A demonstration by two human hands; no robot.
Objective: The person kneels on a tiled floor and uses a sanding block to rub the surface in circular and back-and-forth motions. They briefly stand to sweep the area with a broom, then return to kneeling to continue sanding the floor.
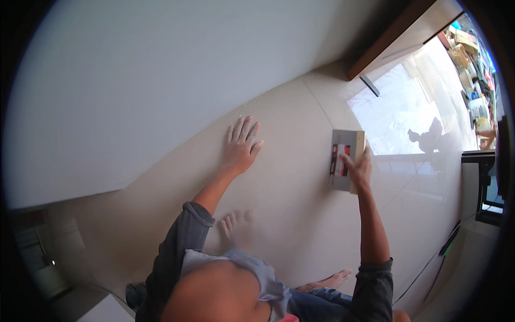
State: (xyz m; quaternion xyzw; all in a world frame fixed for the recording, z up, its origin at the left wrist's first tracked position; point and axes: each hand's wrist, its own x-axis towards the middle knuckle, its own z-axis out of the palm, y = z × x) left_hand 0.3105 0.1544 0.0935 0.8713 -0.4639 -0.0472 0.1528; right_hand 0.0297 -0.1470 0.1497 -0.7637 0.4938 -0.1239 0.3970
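Daylight enters at upper right, producing strong glare on the floor point(292, 182) there, interrupted by a dark silhouette point(429, 134). A faint shadow borders the grey block point(340, 135). The lower left is dim. The forward foot point(229, 226) appears hazy. Fisheye distortion bends straight edges; the rim darkens to black.

The floor point(289, 193) is of pale beige, glossy tile, crossed by a thin dark joint point(318, 104) and brightly mirroring light at the upper right. The left hand point(242, 144) rests flat on it, fingers spread, with fine white specks point(244, 110) just beyond the fingertips. One bare foot point(230, 225) stands behind that hand, another point(335, 279) farther right. A short dark strip point(370, 86) lies near the bright patch.
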